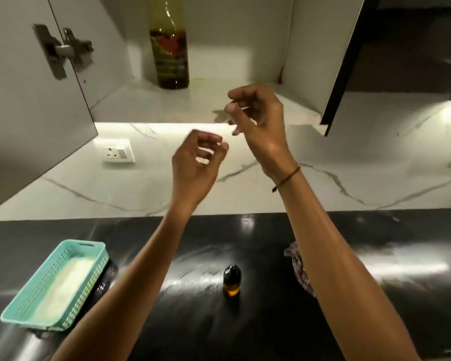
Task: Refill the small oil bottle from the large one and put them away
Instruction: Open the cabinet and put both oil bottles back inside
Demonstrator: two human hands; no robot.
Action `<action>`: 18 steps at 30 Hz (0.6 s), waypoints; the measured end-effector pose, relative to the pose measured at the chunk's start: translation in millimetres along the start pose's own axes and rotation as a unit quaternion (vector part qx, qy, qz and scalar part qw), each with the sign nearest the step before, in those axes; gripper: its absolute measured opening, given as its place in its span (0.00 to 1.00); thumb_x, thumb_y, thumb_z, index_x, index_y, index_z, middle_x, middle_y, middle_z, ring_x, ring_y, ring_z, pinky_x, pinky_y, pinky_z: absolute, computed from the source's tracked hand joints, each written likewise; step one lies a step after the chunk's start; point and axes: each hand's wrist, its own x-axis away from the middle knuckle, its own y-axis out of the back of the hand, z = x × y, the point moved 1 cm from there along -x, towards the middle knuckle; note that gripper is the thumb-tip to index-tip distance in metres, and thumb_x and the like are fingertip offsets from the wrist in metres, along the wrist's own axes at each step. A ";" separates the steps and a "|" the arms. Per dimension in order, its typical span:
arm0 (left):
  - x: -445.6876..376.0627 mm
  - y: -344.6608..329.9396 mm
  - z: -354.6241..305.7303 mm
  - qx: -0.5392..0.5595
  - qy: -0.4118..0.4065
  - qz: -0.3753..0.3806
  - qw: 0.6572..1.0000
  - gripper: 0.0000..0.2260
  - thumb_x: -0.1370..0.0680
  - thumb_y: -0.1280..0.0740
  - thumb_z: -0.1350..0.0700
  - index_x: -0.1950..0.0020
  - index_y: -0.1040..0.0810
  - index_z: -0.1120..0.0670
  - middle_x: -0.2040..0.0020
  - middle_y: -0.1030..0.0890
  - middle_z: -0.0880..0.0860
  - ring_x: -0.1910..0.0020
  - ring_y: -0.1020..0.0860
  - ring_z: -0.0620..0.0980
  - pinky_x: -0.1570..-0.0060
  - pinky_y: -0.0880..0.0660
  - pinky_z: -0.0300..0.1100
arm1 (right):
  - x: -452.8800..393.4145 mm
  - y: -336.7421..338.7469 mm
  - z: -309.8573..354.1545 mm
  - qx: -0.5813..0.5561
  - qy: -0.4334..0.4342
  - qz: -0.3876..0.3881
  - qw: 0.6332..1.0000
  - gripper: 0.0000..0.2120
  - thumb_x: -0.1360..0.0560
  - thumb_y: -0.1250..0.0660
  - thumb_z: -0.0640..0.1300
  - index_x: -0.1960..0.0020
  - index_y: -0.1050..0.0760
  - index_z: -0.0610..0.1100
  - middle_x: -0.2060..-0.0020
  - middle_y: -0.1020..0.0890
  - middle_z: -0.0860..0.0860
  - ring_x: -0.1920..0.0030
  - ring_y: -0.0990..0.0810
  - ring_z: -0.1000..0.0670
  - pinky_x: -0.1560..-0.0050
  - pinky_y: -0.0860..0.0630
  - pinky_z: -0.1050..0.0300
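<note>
The large oil bottle (170, 50), tall with a red and green label, stands upright on the shelf of the open wall cabinet (167, 105). On the black counter (245, 321) below stands the small amber bottle (231, 280) with a black cap, upright and alone. My left hand (195, 168) is raised in front of the backsplash with loosely curled fingers and holds nothing. My right hand (255, 118) hovers at the front edge of the cabinet shelf, right of the large bottle, its fingers loosely curled and empty too.
A teal perforated basket (18, 306) with a pale liner sits at the counter's left. A checked cloth (301, 269) lies behind my right forearm. Both cabinet doors (24, 100) stand open. A wall socket (117, 151) is on the marble backsplash.
</note>
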 end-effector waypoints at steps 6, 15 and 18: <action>68.7 -18.1 82.3 0.027 0.085 0.095 0.991 0.08 0.22 0.24 0.46 0.47 0.18 0.45 0.52 0.14 0.45 0.57 0.16 0.45 0.62 0.15 0.56 | 84.0 31.2 -76.6 0.005 -0.106 -0.029 0.994 0.08 0.20 0.30 0.35 0.42 0.23 0.34 0.51 0.17 0.39 0.55 0.16 0.44 0.59 0.17 0.53; 156.5 -16.2 190.2 -0.014 0.306 0.136 0.942 0.07 0.19 0.25 0.59 0.42 0.17 0.55 0.52 0.13 0.54 0.55 0.13 0.55 0.56 0.15 0.50 | 218.8 25.1 -207.4 0.158 -0.365 0.174 0.901 0.37 0.28 0.20 0.47 0.25 0.35 0.46 0.33 0.25 0.44 0.35 0.23 0.43 0.34 0.22 0.47; 178.5 -9.5 206.2 -0.032 0.353 0.134 0.925 0.07 0.18 0.27 0.59 0.40 0.18 0.57 0.50 0.14 0.56 0.51 0.14 0.60 0.57 0.15 0.47 | 257.8 16.3 -227.5 0.166 -0.438 0.221 0.856 0.51 0.31 0.18 0.50 0.19 0.46 0.48 0.22 0.37 0.43 0.23 0.36 0.41 0.24 0.32 0.40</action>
